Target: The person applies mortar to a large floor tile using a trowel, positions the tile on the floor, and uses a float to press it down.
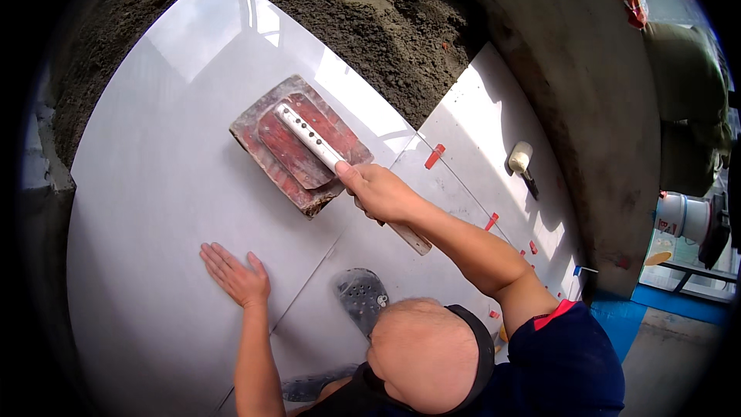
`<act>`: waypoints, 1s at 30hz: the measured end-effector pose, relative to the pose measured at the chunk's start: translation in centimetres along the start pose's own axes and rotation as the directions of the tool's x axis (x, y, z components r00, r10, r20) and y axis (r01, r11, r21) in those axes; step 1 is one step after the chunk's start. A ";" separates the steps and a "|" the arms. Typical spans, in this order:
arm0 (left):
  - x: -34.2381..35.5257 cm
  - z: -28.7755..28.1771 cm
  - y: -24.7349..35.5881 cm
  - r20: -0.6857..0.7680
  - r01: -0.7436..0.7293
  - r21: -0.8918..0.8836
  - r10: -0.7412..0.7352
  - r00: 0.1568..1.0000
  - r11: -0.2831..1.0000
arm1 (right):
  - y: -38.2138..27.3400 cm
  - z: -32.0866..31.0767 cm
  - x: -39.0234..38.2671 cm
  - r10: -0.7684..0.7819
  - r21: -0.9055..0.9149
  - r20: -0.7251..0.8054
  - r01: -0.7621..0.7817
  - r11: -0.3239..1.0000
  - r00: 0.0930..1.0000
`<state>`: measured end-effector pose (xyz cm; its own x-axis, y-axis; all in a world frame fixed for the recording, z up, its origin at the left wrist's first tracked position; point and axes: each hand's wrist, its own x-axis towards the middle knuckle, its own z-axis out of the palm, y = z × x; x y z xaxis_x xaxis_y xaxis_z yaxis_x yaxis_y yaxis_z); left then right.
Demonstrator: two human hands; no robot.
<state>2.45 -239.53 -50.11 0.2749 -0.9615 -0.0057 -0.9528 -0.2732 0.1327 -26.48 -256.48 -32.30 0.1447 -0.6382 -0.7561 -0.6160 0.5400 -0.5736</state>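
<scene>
My right hand (369,193) is closed around the long pale handle of a flat tiling tool (285,147) with a worn, red and grey rectangular head, held over the large glossy light-grey tile (147,193). Low on that tile, left of the tool, my left hand (238,274) lies flat with its fingers extended and holds nothing. Grey perforated rubber footwear (356,293) shows below the tool, partly hidden by my head.
Rough grey mortar (386,23) borders the tile's far edges. Laid tiles on the right carry red levelling wedges (434,156) and a white-headed mallet (519,158). Beyond a concrete ledge (594,108) are green sacks (683,85) and a white bucket (679,220).
</scene>
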 end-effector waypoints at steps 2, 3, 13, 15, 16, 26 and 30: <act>0.4 -0.1 0.2 -0.023 -0.005 -0.002 0.005 1.000 1.000 | -1.7 -0.2 -1.4 -0.147 0.000 -0.072 0.147 0.989 0.986; 0.3 -0.3 0.2 -0.035 -0.020 0.007 0.020 0.999 1.000 | -1.6 0.0 -1.9 -0.249 -0.020 -0.143 0.248 0.968 0.958; 0.1 -0.1 0.9 -0.073 -0.066 -0.019 0.065 0.995 0.998 | 4.9 5.5 2.9 -0.140 -0.059 -0.030 0.138 0.989 0.990; 0.4 0.1 0.9 -0.082 -0.044 -0.033 0.041 0.996 0.998 | 8.1 5.2 5.0 -0.309 -0.155 -0.145 0.287 0.945 0.940; 0.1 0.1 0.1 -0.081 -0.020 -0.028 0.017 0.997 0.999 | 8.8 3.8 5.5 -0.210 -0.112 -0.187 0.192 0.975 0.960; 0.4 0.0 0.4 -0.024 0.008 -0.055 -0.009 1.000 0.998 | 21.4 -5.5 13.3 -0.006 -0.026 -0.674 -0.016 1.000 0.738; 0.2 -0.4 0.1 0.038 0.030 -0.071 -0.027 0.999 0.997 | 18.3 -4.6 10.6 0.038 0.107 -0.612 0.035 0.994 0.790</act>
<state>2.42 -239.77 -49.74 0.2959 -0.9541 -0.0471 -0.9325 -0.2992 0.2025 -39.76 -255.88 -49.43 -0.3830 -0.8192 -0.4268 -0.5240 0.5732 -0.6300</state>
